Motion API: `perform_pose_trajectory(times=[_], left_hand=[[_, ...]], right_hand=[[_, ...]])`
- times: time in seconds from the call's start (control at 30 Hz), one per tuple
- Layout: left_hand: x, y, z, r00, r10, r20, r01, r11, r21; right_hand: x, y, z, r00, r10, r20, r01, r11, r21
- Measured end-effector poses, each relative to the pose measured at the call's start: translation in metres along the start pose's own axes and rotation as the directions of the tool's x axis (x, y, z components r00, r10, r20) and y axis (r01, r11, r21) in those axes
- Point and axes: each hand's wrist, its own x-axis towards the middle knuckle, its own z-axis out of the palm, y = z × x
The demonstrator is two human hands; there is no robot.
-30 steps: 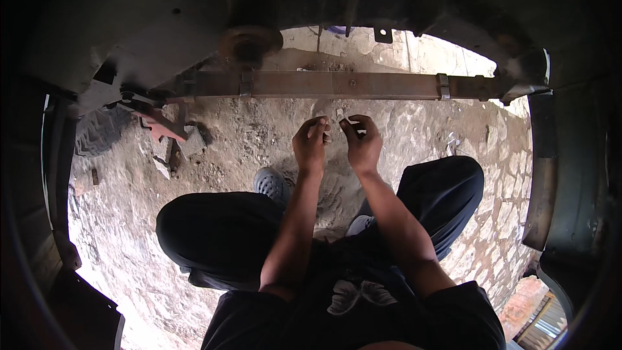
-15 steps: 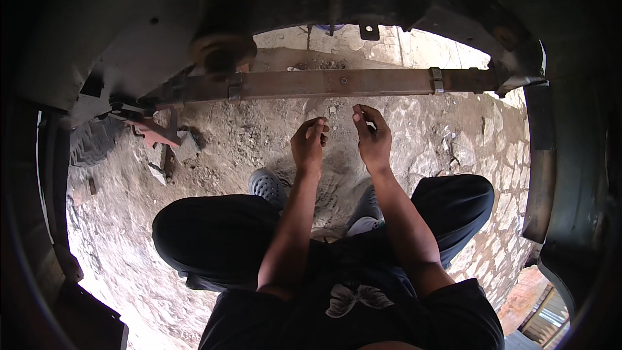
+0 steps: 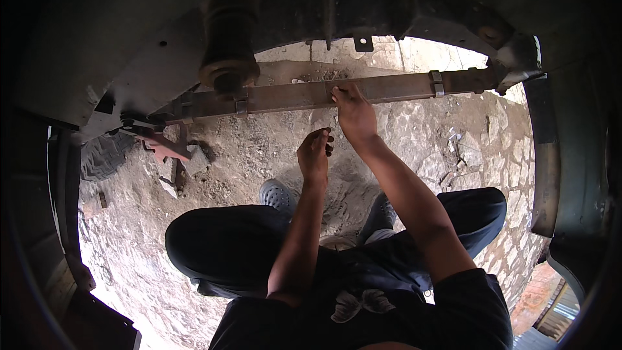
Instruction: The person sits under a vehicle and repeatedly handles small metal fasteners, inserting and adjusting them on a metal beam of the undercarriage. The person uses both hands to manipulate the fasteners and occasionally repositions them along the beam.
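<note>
A long, rusty brown leaf spring (image 3: 278, 96) with metal clips runs across in front of me beneath a vehicle. My right hand (image 3: 356, 115) is raised to the middle of it, thumb and fingertips pressed together at its near face. Whatever the fingertips pinch, if anything, is too small to make out. Lower and to the left, my left hand (image 3: 313, 155) hangs apart from the spring with its fingers curled in toward the thumb. Its hold, if any, is hidden.
Dark frame parts arch overhead, with a rusty cylindrical part (image 3: 228, 68) hanging at upper left. A reddish metal stand (image 3: 167, 146), broken blocks (image 3: 194, 161) and a tyre (image 3: 103, 157) are at the left. Rough stony ground (image 3: 421, 155) lies below.
My right hand has moved up and slightly left, from below the leaf spring to its middle. My left hand stays below it, fingers still curled. The view has shifted slightly.
</note>
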Motion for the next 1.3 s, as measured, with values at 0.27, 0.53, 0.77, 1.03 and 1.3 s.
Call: perform_pose_trajectory(times=[0.27,0.53,0.77,1.03,1.3], left_hand=[[0.002,0.001,-0.002,1.000,0.006,0.011,-0.006,1.000,0.022],[-0.004,0.000,0.009,0.996,-0.019,0.083,0.025,0.997,-0.072],[-0.001,0.005,0.001,1.000,-0.023,-0.005,0.023,0.998,-0.051],[-0.005,0.004,-0.012,0.986,-0.001,-0.170,-0.014,0.996,-0.087],[0.002,0.013,-0.004,0.984,0.066,-0.168,-0.081,0.993,-0.085]], right_hand=[[-0.005,-0.006,0.002,0.986,-0.051,0.157,0.076,0.985,-0.154],[0.001,-0.008,0.006,0.987,0.007,0.158,0.020,0.985,-0.172],[0.004,-0.023,-0.004,0.968,-0.019,0.252,0.076,0.973,-0.219],[0.002,-0.011,0.003,0.972,-0.113,0.205,0.166,0.950,-0.266],[0.017,-0.011,-0.015,0.890,-0.247,0.384,0.330,0.929,-0.167]])
